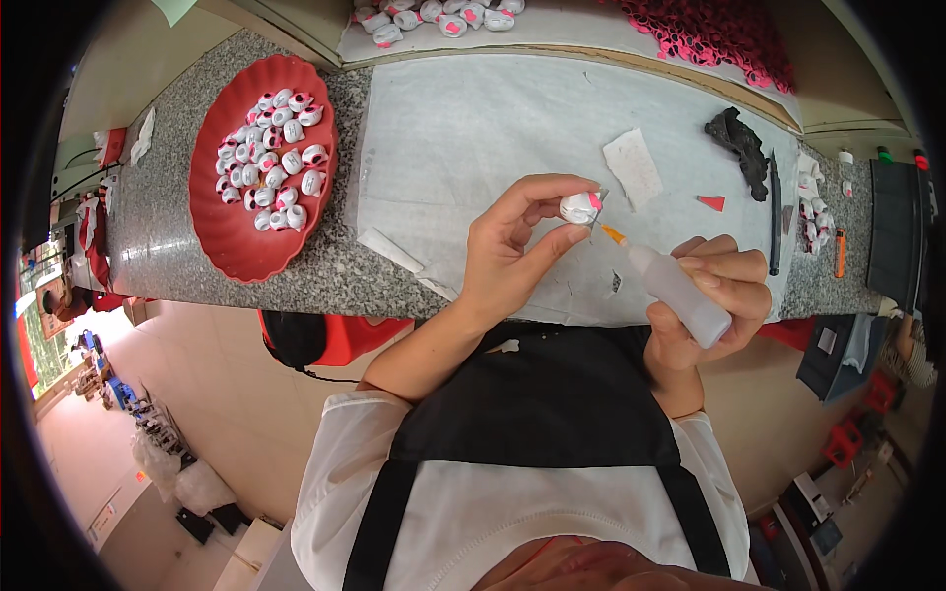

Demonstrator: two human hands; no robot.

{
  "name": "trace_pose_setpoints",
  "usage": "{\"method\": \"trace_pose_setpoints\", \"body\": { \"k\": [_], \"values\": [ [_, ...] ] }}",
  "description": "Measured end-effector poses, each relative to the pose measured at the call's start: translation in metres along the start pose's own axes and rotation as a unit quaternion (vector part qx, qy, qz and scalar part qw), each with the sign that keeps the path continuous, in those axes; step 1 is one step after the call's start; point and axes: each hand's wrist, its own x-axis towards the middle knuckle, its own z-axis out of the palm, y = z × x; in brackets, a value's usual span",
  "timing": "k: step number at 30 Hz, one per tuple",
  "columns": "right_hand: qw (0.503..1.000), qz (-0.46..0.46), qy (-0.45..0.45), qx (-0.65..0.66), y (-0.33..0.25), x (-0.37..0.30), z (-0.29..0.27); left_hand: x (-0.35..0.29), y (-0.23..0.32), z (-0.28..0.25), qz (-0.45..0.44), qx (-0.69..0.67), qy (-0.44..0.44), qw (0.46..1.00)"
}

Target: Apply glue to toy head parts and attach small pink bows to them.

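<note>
Between the thumb and fingers of my left hand [517, 241] is a small white rounded piece [579, 207] with a pink patch, raised above the white sheet [463, 128]. My right hand [727, 291] wraps round a translucent squeeze bottle [680, 295], tilted so that its orange nozzle [613, 235] points at the piece. The nozzle tip is very close to the piece; I cannot tell whether they touch. On the left, a red scalloped plate [212, 212] carries many similar white and pink pieces [266, 158].
A white paper scrap [633, 167], a black crumpled cloth [739, 148] and a red triangular scrap [710, 203] lie beyond my right hand. An orange pen-like tool [841, 253] is at the far right. The shelf behind holds more white pieces [453, 22] and a pink heap [714, 39].
</note>
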Motion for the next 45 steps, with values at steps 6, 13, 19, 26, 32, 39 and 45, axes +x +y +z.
{"method": "trace_pose_setpoints", "body": {
  "k": [6, 13, 19, 26, 32, 39, 45],
  "values": [
    [1.000, 0.018, -0.009, -0.010, 0.004, 0.003, -0.007, 0.002, 0.004, 0.000, -0.031, -0.089, 0.030, 0.995],
    [0.961, 0.277, 0.020, 0.001, 0.044, 0.059, -0.019, 0.002, 0.005, -0.007, -0.035, -0.132, 0.095, 0.986],
    [0.943, 0.293, -0.084, -0.131, 0.139, 0.112, -0.028, 0.001, 0.002, -0.008, -0.030, -0.109, 0.092, 0.989],
    [0.824, 0.091, -0.162, -0.534, 0.169, 0.123, -0.012, -0.002, 0.004, -0.008, -0.040, -0.123, 0.095, 0.987],
    [0.933, 0.202, -0.103, -0.280, 0.118, 0.112, -0.020, 0.001, 0.005, -0.009, -0.051, -0.122, 0.085, 0.988],
    [0.917, 0.391, -0.085, 0.011, 0.038, 0.044, -0.021, 0.002, 0.004, -0.008, -0.033, -0.108, 0.076, 0.991],
    [0.925, 0.359, -0.025, 0.125, 0.035, 0.002, -0.011, 0.003, 0.000, -0.002, -0.012, -0.023, 0.053, 0.998]
  ]
}}
